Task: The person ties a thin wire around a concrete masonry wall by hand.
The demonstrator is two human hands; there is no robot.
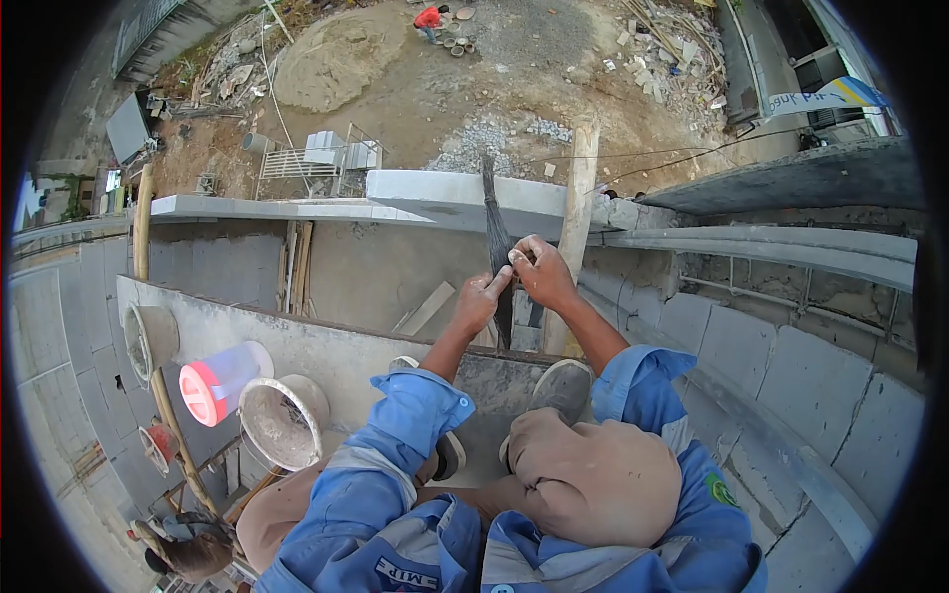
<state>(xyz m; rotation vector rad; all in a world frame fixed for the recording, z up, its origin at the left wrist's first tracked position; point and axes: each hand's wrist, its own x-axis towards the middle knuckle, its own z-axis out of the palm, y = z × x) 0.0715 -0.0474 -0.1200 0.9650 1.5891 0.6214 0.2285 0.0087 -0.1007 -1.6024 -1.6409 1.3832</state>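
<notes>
Left grip [478, 296] and right grip [544, 276] appear pinched at the dark bundle [496, 219]; fingertips should work close together, with light tension, to prevent tangling.

head-worn camera, looking forward and steeply down, lap very near

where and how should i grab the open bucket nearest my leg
Probably by the rim of the bucket, left hand from above, on the side away from the pink-lidded jug: the bucket's open mouth faces up and the jug crowds the other side.
</notes>
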